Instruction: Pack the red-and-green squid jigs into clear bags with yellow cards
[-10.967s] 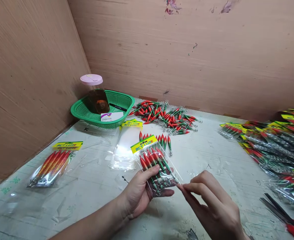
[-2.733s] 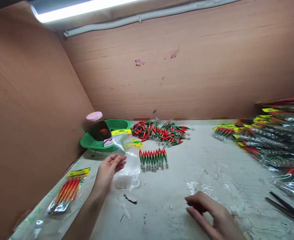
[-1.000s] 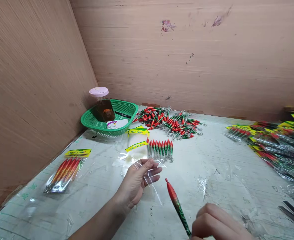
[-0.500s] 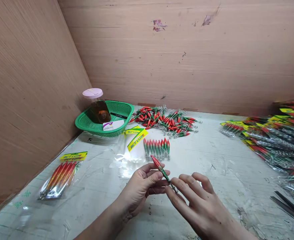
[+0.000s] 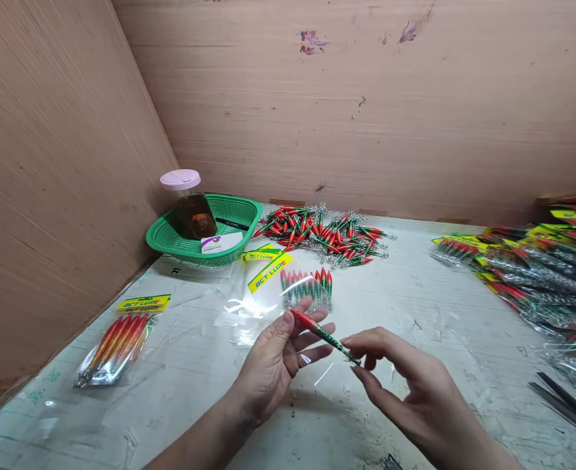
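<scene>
A red and green fishing lure [image 5: 317,328] with hooks at its tail slants between my two hands. My left hand [image 5: 280,359] has its thumb at the red nose, and its other fingers spread behind the lure's body. Thumb and fingertips of my right hand [image 5: 400,378] pinch the hook end. Shiny streaks of clear film cross my left fingers; where that film begins I cannot tell. Just beyond lies a row of similar lures [image 5: 324,284], partly behind the film. Clear bags with a yellow "BCT LURE" header [image 5: 271,273] lie to their left.
A heap of loose lures [image 5: 312,232] lies by the back wall. At left are a green basket [image 5: 158,243] with a lidded cup [image 5: 194,215], and a packed bag of lures [image 5: 121,343]. Packed lures [image 5: 537,267] pile up at right, above black-bladed scissors [image 5: 566,401].
The lure has tilted flatter, its nose moving left to my left thumb. My left fingers have spread, my right hand has closed on the hook end, and clear film now shows over the left hand.
</scene>
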Demonstrator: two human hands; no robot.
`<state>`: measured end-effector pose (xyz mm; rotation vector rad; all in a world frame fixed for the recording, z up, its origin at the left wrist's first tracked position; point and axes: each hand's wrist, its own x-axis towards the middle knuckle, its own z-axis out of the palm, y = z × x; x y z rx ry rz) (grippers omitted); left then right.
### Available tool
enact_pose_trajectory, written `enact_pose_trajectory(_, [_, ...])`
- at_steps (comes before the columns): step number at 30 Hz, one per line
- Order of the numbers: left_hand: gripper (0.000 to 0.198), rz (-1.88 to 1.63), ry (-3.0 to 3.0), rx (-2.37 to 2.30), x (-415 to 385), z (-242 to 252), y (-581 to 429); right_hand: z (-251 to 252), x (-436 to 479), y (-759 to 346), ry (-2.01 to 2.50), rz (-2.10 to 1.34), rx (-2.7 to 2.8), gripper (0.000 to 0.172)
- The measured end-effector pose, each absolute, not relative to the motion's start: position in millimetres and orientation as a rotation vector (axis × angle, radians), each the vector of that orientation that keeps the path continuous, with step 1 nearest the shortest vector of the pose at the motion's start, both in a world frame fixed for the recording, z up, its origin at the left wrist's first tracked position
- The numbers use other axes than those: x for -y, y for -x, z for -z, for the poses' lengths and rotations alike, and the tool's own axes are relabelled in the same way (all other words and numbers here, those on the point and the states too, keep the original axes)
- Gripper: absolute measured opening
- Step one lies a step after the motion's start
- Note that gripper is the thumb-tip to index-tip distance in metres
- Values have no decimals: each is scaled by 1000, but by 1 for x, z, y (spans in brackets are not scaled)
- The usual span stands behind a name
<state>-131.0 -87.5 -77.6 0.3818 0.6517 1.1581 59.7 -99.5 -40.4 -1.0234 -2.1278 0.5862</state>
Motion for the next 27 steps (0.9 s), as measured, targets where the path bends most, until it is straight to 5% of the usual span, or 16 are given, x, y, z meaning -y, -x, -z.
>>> enact_pose_trajectory(5, [35,-1221,-363,-707,86,76,132,35,98,-63,1077,-621,2124,19])
enact_pose_trajectory(16, [27,-1126,-290,-639,95,83,123,61,95,-36,752,225,2270,22])
enact_pose_trajectory(23, [40,-1125,-166,-555,97,75,123,54,96,-33,666,-129,2220,21])
enact_pose_trajectory(27, [32,-1161,-174,-546,91,73,126,39,96,-42,585,-307,2241,29])
